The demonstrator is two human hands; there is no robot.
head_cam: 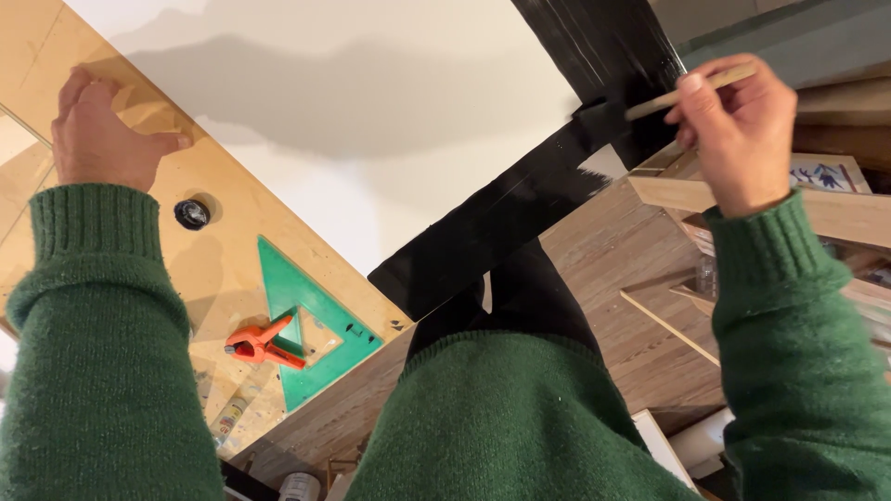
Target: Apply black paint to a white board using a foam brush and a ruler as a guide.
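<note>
At the far left, the left hand [97, 130] rests knuckles-up on the plywood bench [218, 246], its fingers curled loosely and the thumb stuck out to the right; it grips nothing and only leans on the wood near the bench's left edge. Just below and to the right of it sits a small black round cap [191, 213], and further down the same strip of plywood lie a green plastic set square [311, 320] and an orange spring clamp [263, 345], the clamp touching the set square's left side. A large white board [371, 121] lies over the bench in the middle, and a black painted band [506, 218] runs along its right edge, slanting from the lower middle up toward the top right. At the upper end of that band rests the dark head of a foam brush [601, 119], whose pale wooden handle points right and slightly upward, roughly crosswise to the band. The right hand [738, 130] pinches that handle between thumb and fingertips, so the brush head lies to the left of this hand, and this hand is far nearer the wet paint than the other one. Wooden slats [835, 211] and frames crowd the right side.
</note>
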